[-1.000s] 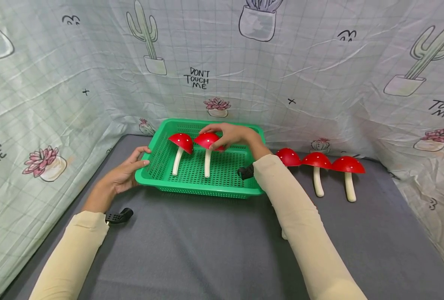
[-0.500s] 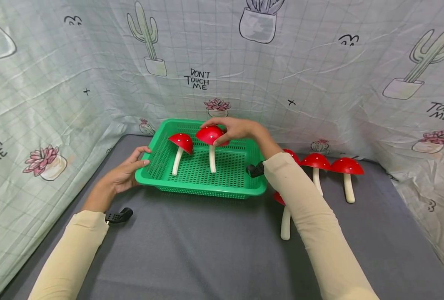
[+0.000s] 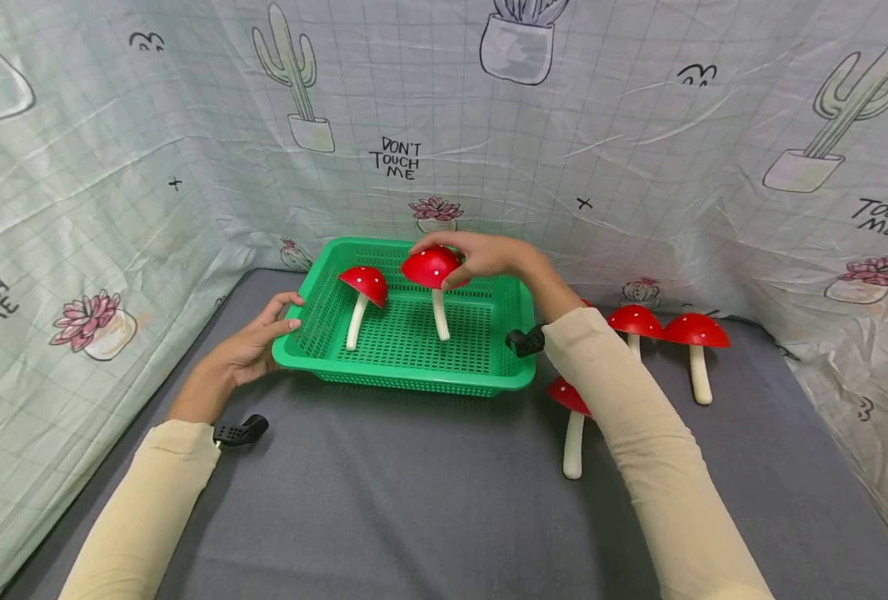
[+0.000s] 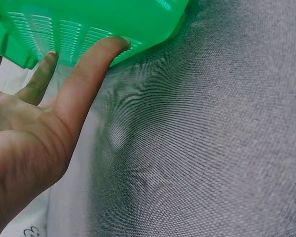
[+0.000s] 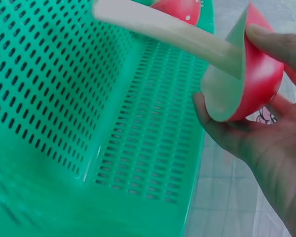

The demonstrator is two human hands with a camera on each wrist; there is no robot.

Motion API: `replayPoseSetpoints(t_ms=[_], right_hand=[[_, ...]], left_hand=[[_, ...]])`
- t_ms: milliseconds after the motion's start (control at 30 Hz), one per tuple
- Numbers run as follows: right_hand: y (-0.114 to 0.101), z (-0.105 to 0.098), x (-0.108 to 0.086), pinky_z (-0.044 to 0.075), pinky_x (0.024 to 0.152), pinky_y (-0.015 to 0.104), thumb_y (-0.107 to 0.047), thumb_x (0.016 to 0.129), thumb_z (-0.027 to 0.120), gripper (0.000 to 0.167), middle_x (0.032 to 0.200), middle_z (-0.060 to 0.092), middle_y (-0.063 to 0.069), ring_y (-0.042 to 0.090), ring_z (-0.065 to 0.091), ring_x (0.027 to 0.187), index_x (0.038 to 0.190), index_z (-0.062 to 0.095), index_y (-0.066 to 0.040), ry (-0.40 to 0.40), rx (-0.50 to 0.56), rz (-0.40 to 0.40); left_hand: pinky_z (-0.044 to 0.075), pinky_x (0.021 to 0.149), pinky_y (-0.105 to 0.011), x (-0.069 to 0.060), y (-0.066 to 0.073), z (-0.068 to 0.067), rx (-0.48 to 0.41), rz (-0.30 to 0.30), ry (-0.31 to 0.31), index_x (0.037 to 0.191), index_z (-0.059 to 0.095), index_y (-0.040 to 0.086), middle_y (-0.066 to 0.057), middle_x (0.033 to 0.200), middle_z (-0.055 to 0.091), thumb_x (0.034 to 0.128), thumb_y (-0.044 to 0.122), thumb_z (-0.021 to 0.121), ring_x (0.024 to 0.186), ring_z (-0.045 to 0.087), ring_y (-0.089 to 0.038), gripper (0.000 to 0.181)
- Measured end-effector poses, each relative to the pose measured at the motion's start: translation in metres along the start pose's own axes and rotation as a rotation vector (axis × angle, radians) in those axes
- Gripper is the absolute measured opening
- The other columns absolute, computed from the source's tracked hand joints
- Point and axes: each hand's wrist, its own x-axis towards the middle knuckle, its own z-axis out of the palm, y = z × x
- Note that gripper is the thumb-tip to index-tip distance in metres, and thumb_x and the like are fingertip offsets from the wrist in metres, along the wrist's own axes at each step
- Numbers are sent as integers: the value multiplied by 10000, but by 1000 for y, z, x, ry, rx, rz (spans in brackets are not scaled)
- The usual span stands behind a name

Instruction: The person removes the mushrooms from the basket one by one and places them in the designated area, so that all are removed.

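A red-capped toy mushroom with white dots [image 3: 432, 267] is in my right hand [image 3: 481, 254], whose fingers and thumb grip the cap's rim. Its pale stem hangs over the basket, and the right wrist view shows the hollow underside of the cap [image 5: 222, 96]. My left hand [image 3: 249, 342] touches the left end of the green basket [image 3: 406, 379] with fairly straight, spread fingers. In the left wrist view, the thumb [image 4: 84, 79] lies against the basket's slotted wall. Another mushroom [image 3: 365, 286] lies inside the basket on the left, apart from the held one.
Right of the basket, several more mushrooms lie on the grey cloth [image 3: 414, 492], including one at the far right [image 3: 697, 333] and one nearer the front [image 3: 573, 442]. My right sleeve [image 3: 639, 417] partly covers some. A patterned curtain [image 3: 639, 150] stands behind.
My right hand has lifted the mushroom it holds and carried it slightly right, away from the other one in the basket. My left hand stays put at the basket's end.
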Motion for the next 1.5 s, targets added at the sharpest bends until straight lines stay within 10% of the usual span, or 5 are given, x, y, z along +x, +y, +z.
replayPoseSetpoints(t_ms=[733, 1500], right_hand=[[5, -1, -61, 510, 988, 476, -137, 934, 659, 633, 1470, 424, 58, 284, 432, 1296, 1513, 410, -185, 128, -43, 20], [7, 9, -135, 545, 951, 517, -248, 936, 737, 645, 1495, 451, 12, 284, 478, 1291, 1513, 448, -223, 426, -98, 47]], left_hand=[[611, 684, -391, 0, -2, 3, 14, 3, 21, 1250, 393, 345, -51, 1140, 586, 1103, 144, 437, 902, 709, -199, 252], [610, 693, -413, -2, 0, 5, -2, -3, 24, 1259, 390, 343, -61, 1180, 559, 1098, 160, 456, 921, 703, -208, 252]])
